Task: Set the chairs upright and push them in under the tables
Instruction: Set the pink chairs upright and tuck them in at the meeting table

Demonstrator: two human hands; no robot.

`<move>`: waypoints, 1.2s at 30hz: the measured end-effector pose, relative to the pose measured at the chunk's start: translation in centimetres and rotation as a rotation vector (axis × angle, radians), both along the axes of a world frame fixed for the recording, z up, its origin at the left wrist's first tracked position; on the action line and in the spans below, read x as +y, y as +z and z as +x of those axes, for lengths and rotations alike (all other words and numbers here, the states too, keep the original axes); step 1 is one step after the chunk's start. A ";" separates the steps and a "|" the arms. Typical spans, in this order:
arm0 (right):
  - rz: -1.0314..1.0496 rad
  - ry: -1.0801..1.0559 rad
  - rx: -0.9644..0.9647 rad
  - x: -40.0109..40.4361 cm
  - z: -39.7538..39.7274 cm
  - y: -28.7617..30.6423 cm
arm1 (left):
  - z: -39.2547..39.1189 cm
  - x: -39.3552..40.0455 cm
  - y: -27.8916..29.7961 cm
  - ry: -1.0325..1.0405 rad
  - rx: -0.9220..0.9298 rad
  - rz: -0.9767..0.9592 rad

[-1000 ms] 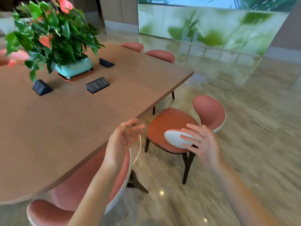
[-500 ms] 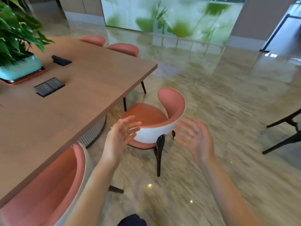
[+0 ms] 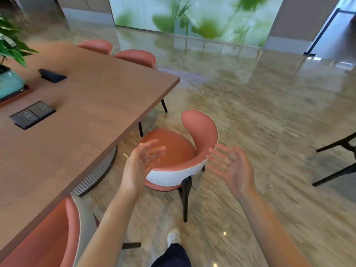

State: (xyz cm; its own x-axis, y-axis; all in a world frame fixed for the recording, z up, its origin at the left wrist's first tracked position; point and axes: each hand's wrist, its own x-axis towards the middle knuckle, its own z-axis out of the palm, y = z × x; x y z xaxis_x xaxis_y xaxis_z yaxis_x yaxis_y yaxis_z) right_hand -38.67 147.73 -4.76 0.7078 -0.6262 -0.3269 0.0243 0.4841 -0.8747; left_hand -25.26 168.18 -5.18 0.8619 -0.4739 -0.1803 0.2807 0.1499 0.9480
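A pink upholstered chair (image 3: pixel 200 132) with a white back shell and dark legs stands upright on the floor, just off the corner of the long wooden table (image 3: pixel 86 120), its seat outside the table's edge. My left hand (image 3: pixel 141 164) hovers open over the left end of its curved backrest, fingers spread. My right hand (image 3: pixel 231 166) is open too, beside the backrest's right side, not touching it. Another pink chair (image 3: pixel 54 237) is tucked against the table at the lower left. Two more pink chair backs (image 3: pixel 136 56) show beyond the table's far edge.
A potted plant in a teal pot (image 3: pixel 9 81) and black socket boxes (image 3: pixel 32 115) sit on the table. Dark legs of another piece of furniture (image 3: pixel 339 164) reach in at the right edge. Polished stone floor lies open to the right. My foot (image 3: pixel 173 237) is below.
The view has swung right and closer to the chair. My right hand has come off the chair's white back shell; both hands now hover open on either side of the backrest.
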 end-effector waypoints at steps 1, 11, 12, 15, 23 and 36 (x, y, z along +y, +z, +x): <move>-0.003 0.004 -0.001 -0.8 1.3 0.0 | 1.3 -0.8 0.0 0.000 0.006 0.001; -0.005 0.058 -0.010 -6.7 14.4 0.3 | 14.6 -5.9 0.2 0.045 0.024 -0.018; -0.001 0.061 -0.012 -6.9 15.1 0.2 | 15.3 -6.0 0.3 0.048 0.026 -0.021; 0.007 0.086 0.009 -7.8 17.9 -0.2 | 17.7 -6.5 -0.2 0.085 0.031 -0.021; 0.056 0.226 0.033 -9.5 24.7 -1.5 | 20.5 -6.1 -1.4 0.262 0.061 0.003; 0.033 0.889 0.099 -10.7 33.9 -2.6 | 13.8 -7.5 -2.4 0.890 0.123 -0.005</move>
State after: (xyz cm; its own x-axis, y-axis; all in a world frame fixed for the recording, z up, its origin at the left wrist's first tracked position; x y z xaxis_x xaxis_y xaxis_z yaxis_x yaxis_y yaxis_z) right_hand -4.76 137.04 -7.32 0.8946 0.1510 -0.4206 -0.4469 0.3132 -0.8380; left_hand -11.42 160.67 -7.59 0.8851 0.3594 -0.2956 0.1582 0.3651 0.9174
